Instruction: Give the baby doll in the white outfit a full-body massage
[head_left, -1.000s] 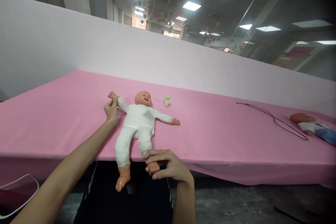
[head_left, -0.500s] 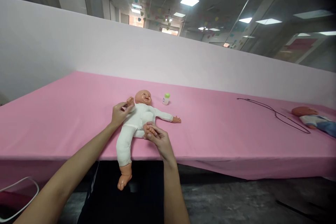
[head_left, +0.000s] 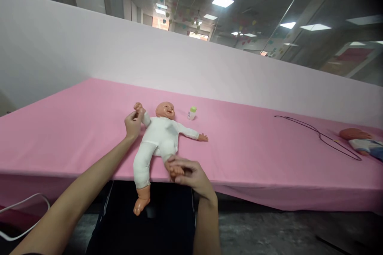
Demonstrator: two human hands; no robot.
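Note:
A baby doll [head_left: 161, 131] in a white cloth suit lies on its back on the pink-covered table [head_left: 239, 139], its head toward the wall. My left hand [head_left: 133, 123] holds the doll's raised arm on the left, near its small plastic hand. My right hand [head_left: 191, 173] is closed around the doll's foot on the right, at the table's front edge. The doll's other leg hangs over that edge, its bare foot below the tabletop. Its other arm stretches out to the right, palm open.
A small bottle with a green cap [head_left: 192, 113] stands right of the doll's head. Farther right lie a thin dark cord [head_left: 318, 132] and a second doll [head_left: 357, 137]. A white wall [head_left: 179, 63] runs along the back. A white cable [head_left: 26, 231] hangs at the lower left.
My right hand has drawn the doll's foot down and toward the front edge, straightening that leg. My left hand has moved the doll's arm outward to the left. The view has shifted slightly.

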